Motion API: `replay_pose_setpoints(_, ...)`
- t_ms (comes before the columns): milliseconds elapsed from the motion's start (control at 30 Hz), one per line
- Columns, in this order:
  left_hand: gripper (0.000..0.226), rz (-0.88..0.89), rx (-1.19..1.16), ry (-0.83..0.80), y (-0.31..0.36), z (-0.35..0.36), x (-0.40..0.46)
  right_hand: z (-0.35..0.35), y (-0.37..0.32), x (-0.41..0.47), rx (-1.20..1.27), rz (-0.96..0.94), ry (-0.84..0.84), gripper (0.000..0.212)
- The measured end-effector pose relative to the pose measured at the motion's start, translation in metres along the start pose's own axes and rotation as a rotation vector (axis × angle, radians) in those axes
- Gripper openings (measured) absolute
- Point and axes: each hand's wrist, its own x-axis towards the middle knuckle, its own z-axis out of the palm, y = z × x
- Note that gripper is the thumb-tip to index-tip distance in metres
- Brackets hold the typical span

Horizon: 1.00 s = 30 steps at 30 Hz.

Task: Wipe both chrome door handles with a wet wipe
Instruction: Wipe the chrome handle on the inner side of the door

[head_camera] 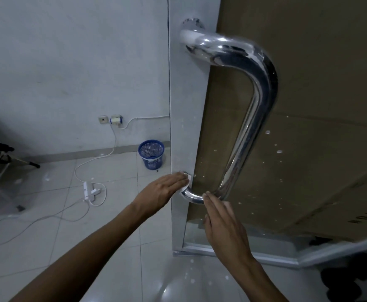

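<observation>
Wet wipe (185,185) pressed on chrome handle (246,127) by flat left hand (164,188); right hand (224,225) spread; blue basket (151,154) seemingly empty.

Both hands (165,188) (224,227) flat, fingers extended

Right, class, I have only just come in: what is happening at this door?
A person is cleaning a chrome door handle. The left hand presses a white wet wipe with straight fingers against the handle's lower end, where it meets the door frame. The right hand is open, its fingertips at the handle's lower bend. Only this one handle is in view. A blue waste basket stands on the floor behind.
</observation>
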Motion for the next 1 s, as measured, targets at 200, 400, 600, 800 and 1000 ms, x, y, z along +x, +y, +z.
replay_pose_setpoints(200, 0.045, 0.026, -0.071, -0.006, 0.006, 0.009, 0.001, -0.003, -0.004, 0.002, -0.009, 0.048, -0.051, 0.051)
replay_pose_setpoints(400, 0.043, 0.059, -0.007, 0.018, 0.006, 0.011, 0.002, -0.005, -0.007, 0.002, 0.015, 0.090, -0.074, 0.051)
replay_pose_setpoints(600, 0.054, -0.054, 0.017, 0.047, 0.002, 0.013, 0.000, -0.002, -0.003, 0.004, 0.033, 0.093, -0.162, 0.053)
replay_pose_setpoints(800, 0.045, -0.494, -0.464, 0.380, 0.054, 0.041, -0.015, -0.004, 0.002, 0.006, 0.060, 0.079, -0.176, 0.051)
replay_pose_setpoints(1000, 0.038, -0.888, -0.873, 0.635, 0.096, 0.038, 0.005, -0.005, 0.007, 0.004, 0.064, 0.050, -0.199, 0.052)
